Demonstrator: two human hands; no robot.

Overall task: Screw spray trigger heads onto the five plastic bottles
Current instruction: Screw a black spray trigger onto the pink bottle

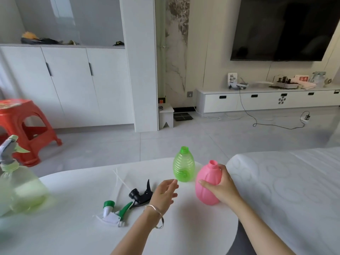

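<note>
A pink bottle (207,183) with an uncapped neck stands near the right edge of the white table (77,234); my right hand (221,186) wraps around its right side. Just behind it is a green ribbed bottle (184,165), also uncapped. My left hand (164,193) hovers open over the table, fingers spread, beside a black trigger head (140,195) lying on its side. A white and green trigger head (113,212) lies nearer to me, its thin tube stretching back. At the far left, a pale green bottle (20,188) has a grey trigger head (8,150) fitted.
A red plastic stool (24,126) stands on the floor beyond the table's left part. A white patterned cushion (285,190) lies right of the table. White cabinets, a low TV unit and a cable on the floor are farther back.
</note>
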